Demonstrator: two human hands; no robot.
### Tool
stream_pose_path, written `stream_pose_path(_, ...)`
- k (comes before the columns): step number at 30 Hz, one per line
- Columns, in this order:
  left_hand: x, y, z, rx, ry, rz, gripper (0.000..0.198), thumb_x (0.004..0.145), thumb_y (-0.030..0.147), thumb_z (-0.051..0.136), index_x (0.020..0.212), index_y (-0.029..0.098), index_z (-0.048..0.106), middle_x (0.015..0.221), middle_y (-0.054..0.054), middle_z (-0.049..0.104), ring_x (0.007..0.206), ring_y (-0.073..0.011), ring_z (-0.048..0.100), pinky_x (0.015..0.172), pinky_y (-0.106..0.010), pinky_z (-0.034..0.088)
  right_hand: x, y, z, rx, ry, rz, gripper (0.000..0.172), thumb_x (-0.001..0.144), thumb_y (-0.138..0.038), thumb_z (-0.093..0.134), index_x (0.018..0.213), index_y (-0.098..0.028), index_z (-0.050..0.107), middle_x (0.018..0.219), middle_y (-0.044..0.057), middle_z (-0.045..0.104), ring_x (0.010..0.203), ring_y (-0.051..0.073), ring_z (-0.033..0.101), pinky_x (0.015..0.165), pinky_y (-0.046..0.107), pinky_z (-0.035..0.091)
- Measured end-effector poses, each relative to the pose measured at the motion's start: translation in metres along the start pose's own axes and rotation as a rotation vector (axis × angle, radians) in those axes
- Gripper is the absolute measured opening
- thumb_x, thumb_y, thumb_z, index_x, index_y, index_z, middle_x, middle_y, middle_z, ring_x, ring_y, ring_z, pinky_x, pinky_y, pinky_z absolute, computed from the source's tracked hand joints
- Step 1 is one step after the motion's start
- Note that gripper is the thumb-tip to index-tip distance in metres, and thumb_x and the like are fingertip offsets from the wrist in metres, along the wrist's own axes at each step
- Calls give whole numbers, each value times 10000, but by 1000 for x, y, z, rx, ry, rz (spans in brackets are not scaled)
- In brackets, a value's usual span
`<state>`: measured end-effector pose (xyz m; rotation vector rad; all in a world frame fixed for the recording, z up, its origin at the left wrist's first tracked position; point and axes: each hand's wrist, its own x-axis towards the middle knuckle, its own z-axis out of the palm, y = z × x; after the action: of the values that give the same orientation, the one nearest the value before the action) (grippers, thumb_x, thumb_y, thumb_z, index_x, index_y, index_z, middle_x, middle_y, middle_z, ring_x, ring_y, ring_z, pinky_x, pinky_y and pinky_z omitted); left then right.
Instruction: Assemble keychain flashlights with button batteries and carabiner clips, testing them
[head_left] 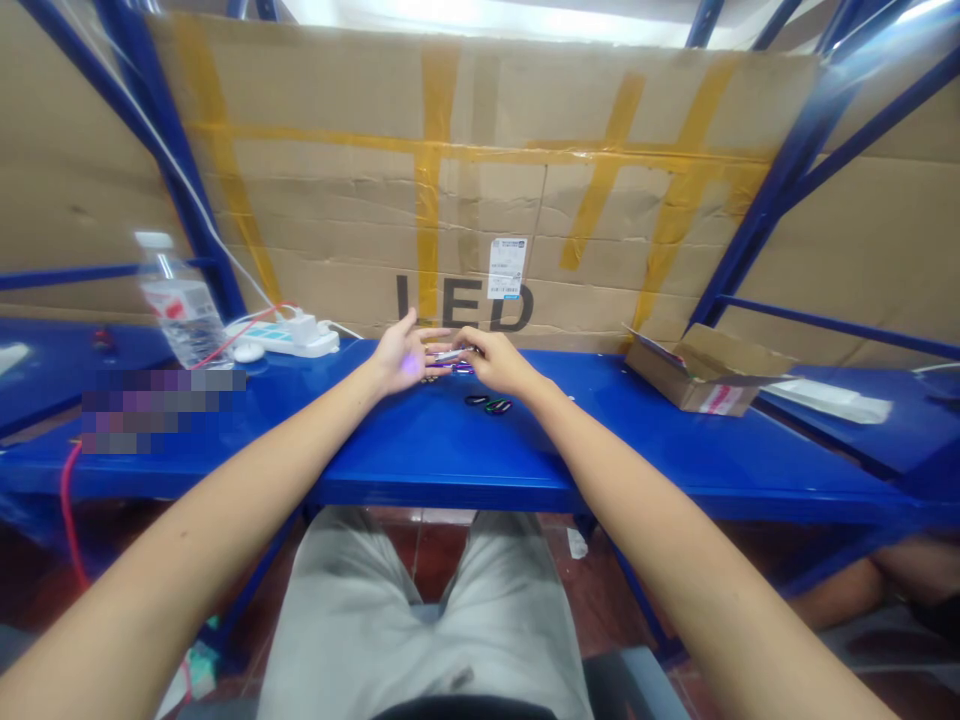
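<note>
My left hand is turned palm up over the blue table, its fingers stretched toward the right and a violet spot of light on its palm. My right hand has its fingers closed in a pinch on a small slim silvery piece, just at the left fingertips. Beneath the fingers is a shiny purple piece, partly hidden and too small to make out. Closer to me lie a small dark oval loop and a green-and-black oval loop, both resembling carabiners.
An opened cardboard box stands on the right. At the left are a plastic bottle and a white power strip with cables. A large cardboard sheet rises behind the table, between blue frame posts. Another person's limb shows at lower right.
</note>
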<state>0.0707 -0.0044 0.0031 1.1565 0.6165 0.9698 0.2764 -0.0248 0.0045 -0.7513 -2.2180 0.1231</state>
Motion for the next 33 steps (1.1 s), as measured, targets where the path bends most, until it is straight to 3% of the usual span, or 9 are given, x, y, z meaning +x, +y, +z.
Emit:
stream_pose_path(13,3,0,-4,-6,-33,18,814,937,706,245,1421,83,444,1175,-265,671,1142,-388,650,944,-531,518,-1,-1,-1,3,16,3,181,876,-156,495,981,-196,637,969,68,732,866,217,639,793,337,456)
stream_pose_path(33,-1,-1,2,-6,-20,13,794,952,689,238,1405,81,475,1159,-245,682,1030,-355,690,886,-498,546,0,-1,0,1,49,4,160,884,-166,500,960,-195,639,939,61,725,836,205,632,780,325,457)
